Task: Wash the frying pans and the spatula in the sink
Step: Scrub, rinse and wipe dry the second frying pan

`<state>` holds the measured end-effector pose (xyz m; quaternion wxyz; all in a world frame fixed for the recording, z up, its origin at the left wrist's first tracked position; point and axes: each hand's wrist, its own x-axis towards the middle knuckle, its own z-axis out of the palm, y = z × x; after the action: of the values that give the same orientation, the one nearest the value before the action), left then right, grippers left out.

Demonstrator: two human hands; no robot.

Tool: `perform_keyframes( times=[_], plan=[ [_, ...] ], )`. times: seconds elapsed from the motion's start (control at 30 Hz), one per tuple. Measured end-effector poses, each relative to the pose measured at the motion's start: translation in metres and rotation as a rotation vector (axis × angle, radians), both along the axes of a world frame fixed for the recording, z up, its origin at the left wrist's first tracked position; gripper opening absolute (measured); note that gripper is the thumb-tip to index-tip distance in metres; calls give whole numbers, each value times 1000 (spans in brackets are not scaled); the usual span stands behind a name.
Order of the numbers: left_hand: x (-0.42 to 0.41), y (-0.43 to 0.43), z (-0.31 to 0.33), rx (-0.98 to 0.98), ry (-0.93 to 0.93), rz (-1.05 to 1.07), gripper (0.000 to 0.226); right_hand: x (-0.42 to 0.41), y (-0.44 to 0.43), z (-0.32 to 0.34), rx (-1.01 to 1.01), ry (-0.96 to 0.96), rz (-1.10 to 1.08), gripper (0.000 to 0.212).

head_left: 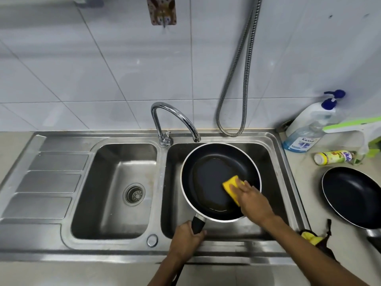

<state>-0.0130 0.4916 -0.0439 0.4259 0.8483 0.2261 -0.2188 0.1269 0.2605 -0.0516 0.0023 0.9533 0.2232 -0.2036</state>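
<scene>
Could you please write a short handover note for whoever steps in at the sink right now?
Left hand: gripping the handle of the frying pan held over the right basin.
Right hand: pressing a yellow sponge onto the pan's inner floor.
Second frying pan sits on the counter to the right, not yet in the sink.
Faucet shows no running water.
Spatula: not visible.
Done: scrubbing of the first pan is under way.
Left: rinse it, then wash the second pan and the spatula.

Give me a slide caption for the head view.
Right hand sponges a pan the left hand holds.
</scene>
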Motion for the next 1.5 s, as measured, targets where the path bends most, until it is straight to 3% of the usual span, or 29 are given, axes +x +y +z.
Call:
perform_keyframes(
  times=[0.13, 0.23, 0.5, 0.73, 0.97, 1.13, 1.27, 1.5],
  plan=[
    [-1, -6, -3, 40, -6, -20, 32, -38, 40, -8, 88, 52, 159, 71],
    [-3, -11, 0, 13, 1, -53, 30, -21, 82, -6, 147, 52, 189, 68],
    [-3, -9, 4, -24, 11, 13, 33, 70, 84, 11, 92, -30, -22, 58],
    [-3, -7, -2, 2, 8, -9, 25, 28, 19, -2, 72, -11, -166, 57],
    [-5, -14, -6, 45, 13, -47, 28, -55, 51, -8, 266, 140, -226, 62],
    [-5, -13, -2, 59, 18, -97, 18, -46, 88, 9, 322, 110, -237, 66],
    [-5, -13, 1, 34, 5, -103, 21, -34, 100, 25, 568, 154, -328, 63],
    [-2, -15, 2, 38, -37, -111, 16, -24, 108, 33, 581, -38, -75, 56]
  ],
)
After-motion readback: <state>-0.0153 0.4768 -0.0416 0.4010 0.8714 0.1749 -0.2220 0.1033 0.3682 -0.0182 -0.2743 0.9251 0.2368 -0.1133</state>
